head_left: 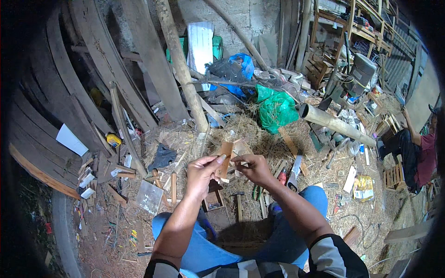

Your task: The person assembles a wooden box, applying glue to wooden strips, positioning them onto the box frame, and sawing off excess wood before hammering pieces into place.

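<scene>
My left hand (202,172) pinches a flat brown strip of wood (225,158) and holds it upright in front of me. My right hand (252,167) grips a paler thin wood piece (241,149) right beside it, and the two pieces touch or overlap near the fingertips. Both hands hover above my knees in blue trousers, over a straw-strewn floor. A hammer (238,200) lies on the ground just below the hands, next to a small open wooden box frame (213,201).
Long planks (139,60) and a pole (181,65) lean against the wall ahead. A green bag (276,109), a blue bag (241,65) and a thick bamboo tube (336,124) lie beyond. Wood scraps litter the left. Another person (415,153) sits at the far right.
</scene>
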Available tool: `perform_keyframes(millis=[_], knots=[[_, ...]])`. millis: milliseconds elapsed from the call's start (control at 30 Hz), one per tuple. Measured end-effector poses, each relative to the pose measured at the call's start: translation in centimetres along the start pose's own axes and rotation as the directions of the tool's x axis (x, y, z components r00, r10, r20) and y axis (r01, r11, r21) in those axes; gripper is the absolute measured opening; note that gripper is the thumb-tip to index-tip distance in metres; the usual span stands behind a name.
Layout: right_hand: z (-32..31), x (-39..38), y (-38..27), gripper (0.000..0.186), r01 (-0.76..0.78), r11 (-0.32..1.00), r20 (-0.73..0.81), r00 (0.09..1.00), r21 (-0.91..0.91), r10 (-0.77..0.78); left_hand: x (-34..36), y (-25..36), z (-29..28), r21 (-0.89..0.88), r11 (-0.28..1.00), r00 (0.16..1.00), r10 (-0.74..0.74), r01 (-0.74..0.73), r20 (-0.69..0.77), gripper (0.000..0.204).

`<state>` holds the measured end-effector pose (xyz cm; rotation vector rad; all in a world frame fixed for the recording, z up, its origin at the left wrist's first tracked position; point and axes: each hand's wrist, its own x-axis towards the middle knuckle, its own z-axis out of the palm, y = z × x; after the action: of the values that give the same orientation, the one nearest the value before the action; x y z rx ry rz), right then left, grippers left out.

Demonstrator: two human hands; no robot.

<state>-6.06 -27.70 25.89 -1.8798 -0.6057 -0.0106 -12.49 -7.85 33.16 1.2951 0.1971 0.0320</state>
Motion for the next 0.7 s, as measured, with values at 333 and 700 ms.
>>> perform_keyframes(millis=[333, 700], knots=[[0.2, 0.0, 0.5, 0.023, -0.003, 1.000, -0.007, 1.000, -0.025, 0.003, 0.1, -0.5, 0.5, 0.097, 0.995, 0.999, 0.038, -0.035, -0.029, 0.015], [0.1, 0.0, -0.1, 0.021, -0.023, 0.999, -0.026, 0.999, -0.029, 0.022, 0.2, -0.9, 0.6, 0.125, 0.990, 0.997, 0.073, -0.068, -0.034, 0.015]])
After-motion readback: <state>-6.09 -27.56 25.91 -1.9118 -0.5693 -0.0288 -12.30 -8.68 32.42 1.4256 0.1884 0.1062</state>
